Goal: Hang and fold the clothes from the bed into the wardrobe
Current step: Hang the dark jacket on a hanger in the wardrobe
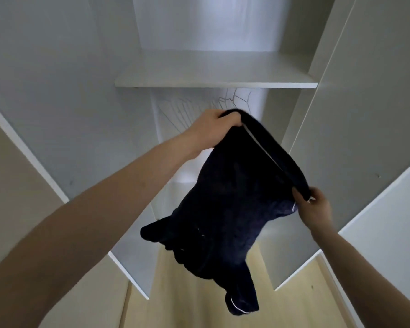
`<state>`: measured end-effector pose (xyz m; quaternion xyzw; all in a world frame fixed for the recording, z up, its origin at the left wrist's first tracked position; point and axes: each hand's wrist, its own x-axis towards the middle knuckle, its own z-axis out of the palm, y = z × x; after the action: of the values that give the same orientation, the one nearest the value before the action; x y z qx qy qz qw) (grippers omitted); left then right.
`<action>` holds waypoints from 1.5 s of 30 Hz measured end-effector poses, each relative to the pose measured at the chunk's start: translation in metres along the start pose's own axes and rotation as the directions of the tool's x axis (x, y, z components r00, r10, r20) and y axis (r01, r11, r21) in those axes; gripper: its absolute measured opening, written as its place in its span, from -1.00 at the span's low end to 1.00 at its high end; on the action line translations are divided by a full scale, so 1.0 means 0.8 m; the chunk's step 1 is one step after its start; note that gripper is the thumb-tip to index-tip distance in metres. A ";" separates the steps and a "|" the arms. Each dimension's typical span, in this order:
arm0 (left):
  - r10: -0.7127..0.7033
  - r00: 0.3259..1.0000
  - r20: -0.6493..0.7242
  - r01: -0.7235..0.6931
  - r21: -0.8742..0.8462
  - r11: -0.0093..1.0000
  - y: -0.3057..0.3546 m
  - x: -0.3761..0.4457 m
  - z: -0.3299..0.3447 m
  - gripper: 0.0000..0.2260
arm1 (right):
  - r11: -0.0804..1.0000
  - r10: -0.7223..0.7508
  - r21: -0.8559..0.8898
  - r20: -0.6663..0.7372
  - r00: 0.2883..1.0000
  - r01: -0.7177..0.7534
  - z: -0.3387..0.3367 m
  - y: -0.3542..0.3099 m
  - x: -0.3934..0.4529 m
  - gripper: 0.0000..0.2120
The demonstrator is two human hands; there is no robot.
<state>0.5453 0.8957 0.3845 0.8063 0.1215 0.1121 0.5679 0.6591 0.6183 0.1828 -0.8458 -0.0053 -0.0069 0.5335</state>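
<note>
**Still airborne: dark garment held up before the open wardrobe**

Right now I hold the dark garment (pixel 223 209) stretched by its upper edge between both hands, hanging in front of the open wardrobe (pixel 57 102), below the white shelf (pixel 213 84) and above the pale wood floor (pixel 175 304).

What worries me most is the loose lower part. It dangles well below my hands, bunched and twisted, with a white-piped edge at the bottom; if I swing it inward it could catch on the wardrobe's side panels, or foul the thin wire hangers (pixel 199 107) that hang under the shelf just beyond my left hand. Those hangers look light, so a brush from the cloth might well tangle them or knock one off. The grip is also only along one edge, so the weight could slide out of my right hand, which, as far as I can tell, holds just a corner.

My left hand (pixel 213 129) is reached far forward and high, arm nearly straight, fingers (pixel 230 120) curled over the top of the fabric edge. My right hand (pixel 314 209) sits lower and nearer, to the right, thumb and fingers pinching the other end of that edge.
</note>
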 end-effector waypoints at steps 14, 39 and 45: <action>0.069 0.950 -0.303 -0.135 -0.200 0.971 0.065 0.042 -0.007 -0.82 | 0.474 0.574 -0.048 0.774 0.267 -0.879 0.237 0.069 -0.240 -0.06; -0.270 0.933 0.238 0.015 0.725 0.689 -0.235 0.031 -0.119 -0.53 | 0.953 -0.302 0.188 0.496 0.814 0.238 0.079 -0.156 -0.038 -0.69; 0.102 0.877 0.470 -0.310 0.391 0.867 -0.169 0.045 -0.056 -0.46 | 0.895 -0.387 0.085 0.637 0.667 0.439 0.101 -0.195 -0.049 -0.78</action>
<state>0.5559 0.9915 0.2735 0.9290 -0.0745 -0.0404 0.3602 0.6178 0.7582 0.2879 -0.7928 -0.3772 0.1601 0.4512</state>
